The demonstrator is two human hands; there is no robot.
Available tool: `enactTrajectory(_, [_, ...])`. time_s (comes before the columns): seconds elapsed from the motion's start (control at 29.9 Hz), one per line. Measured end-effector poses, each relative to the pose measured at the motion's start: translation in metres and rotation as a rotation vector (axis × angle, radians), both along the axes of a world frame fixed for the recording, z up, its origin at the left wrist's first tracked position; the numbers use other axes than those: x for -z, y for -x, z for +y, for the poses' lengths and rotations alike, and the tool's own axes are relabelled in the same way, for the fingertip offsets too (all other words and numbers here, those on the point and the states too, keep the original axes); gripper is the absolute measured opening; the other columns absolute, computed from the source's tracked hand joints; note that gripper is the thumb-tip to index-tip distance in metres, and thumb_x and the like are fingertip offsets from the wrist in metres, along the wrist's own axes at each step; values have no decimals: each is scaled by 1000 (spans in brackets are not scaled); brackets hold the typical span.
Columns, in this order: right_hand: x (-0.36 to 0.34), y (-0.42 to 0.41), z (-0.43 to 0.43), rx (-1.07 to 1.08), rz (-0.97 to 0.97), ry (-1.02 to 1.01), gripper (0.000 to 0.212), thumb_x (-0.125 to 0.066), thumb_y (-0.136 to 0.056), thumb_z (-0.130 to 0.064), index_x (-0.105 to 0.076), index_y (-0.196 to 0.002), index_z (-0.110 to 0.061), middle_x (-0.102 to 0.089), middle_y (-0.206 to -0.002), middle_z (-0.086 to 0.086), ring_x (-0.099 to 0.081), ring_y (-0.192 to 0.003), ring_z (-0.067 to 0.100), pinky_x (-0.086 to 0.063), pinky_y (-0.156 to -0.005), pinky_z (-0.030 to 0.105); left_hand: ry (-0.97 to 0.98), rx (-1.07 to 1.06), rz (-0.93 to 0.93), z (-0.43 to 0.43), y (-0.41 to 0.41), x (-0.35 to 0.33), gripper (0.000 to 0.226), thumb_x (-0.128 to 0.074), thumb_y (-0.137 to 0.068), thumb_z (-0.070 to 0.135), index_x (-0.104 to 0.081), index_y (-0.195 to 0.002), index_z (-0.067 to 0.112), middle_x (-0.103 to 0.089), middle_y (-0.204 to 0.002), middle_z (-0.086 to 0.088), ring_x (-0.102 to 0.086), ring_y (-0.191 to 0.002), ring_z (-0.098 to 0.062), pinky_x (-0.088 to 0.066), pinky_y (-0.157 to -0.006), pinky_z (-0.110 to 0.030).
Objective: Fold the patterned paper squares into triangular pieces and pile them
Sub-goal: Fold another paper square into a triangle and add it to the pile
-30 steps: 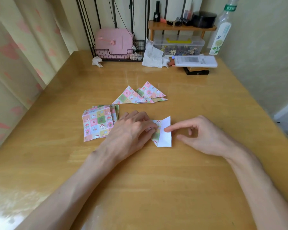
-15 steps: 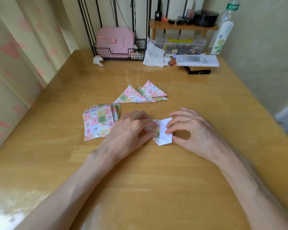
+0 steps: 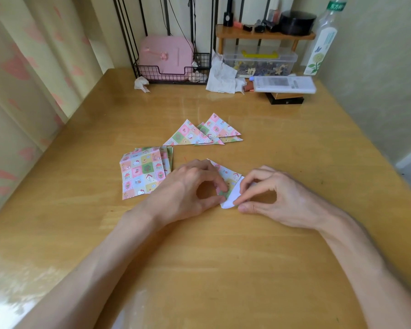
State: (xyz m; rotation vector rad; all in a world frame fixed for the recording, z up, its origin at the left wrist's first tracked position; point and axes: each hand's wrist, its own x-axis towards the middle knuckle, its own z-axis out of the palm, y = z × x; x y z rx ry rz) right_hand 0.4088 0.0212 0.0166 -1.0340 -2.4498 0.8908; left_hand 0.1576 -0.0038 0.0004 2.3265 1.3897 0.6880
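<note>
Seen from the head camera, the paper square (image 3: 230, 175) being worked lies flat on the counter (image 3: 223, 257) at the centre of the frame, between both hands. The left hand (image 3: 190, 188) curls over its patterned side, thumb and forefinger clamped on it, apparently to stop the sheet sliding. The right hand (image 3: 278, 195) pinches the white underside flap at the sheet's lower right corner between thumb and fingertips, probably to bring that corner across for the diagonal fold. Just left of the hands sits the stack of unfolded squares (image 3: 142, 174), close enough to draw from. The pile of folded triangles (image 3: 199, 134) lies above centre, apart from the working spot so finished pieces stay undisturbed.
</note>
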Motion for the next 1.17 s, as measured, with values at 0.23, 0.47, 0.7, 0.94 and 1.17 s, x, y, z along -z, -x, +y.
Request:
enactTrajectory(0.23, [5, 4, 0, 81, 97, 22, 4, -82, -84, -36, -80, -88, -34, -70, -93, -15, -62, -101, 14, -49, -93, 31, 59, 5, 3, -1, 1, -2, 7, -77, -87, 40, -73, -92, 37, -59, -107, 18, -53, -110, -7, -44, -97, -35])
enactTrajectory(0.47, [13, 13, -2, 197, 55, -53, 4, -80, -82, -42, -77, -83, -39, -64, -97, -17, -49, -114, 6, -40, -105, 38, 84, -3, -16, -3, 1, -3, 5, -75, -87, 41, -74, -92, 38, -61, -101, 19, -53, -109, -7, -43, -100, -36])
enactTrajectory(0.7, [15, 16, -2, 243, 49, -72, 6, -79, -82, -43, -76, -82, -38, -63, -100, -17, -47, -115, 3, -35, -106, 33, 98, -19, -52, -2, -2, 1, 23, -74, -82, 59, -73, -90, 37, -62, -98, 17, -54, -106, -10, -46, -95, -40])
enactTrajectory(0.94, [15, 19, -2, 265, 24, -83, 8, -81, -81, -41, -73, -80, -38, -63, -100, -16, -47, -113, 3, -30, -104, 30, 115, -32, -62, -2, -3, -2, 17, -80, -81, 50, -74, -89, 36, -64, -97, 15, -54, -106, -9, -46, -95, -39])
enactTrajectory(1.17, [15, 20, -3, 277, 12, -77, 14, -81, -83, -38, -70, -91, -37, -59, -103, -18, -45, -113, 4, -30, -105, 31, 107, -37, -54, -2, -4, -2, 18, -81, -81, 49, -75, -90, 35, -64, -97, 15, -52, -105, -8, -45, -95, -34])
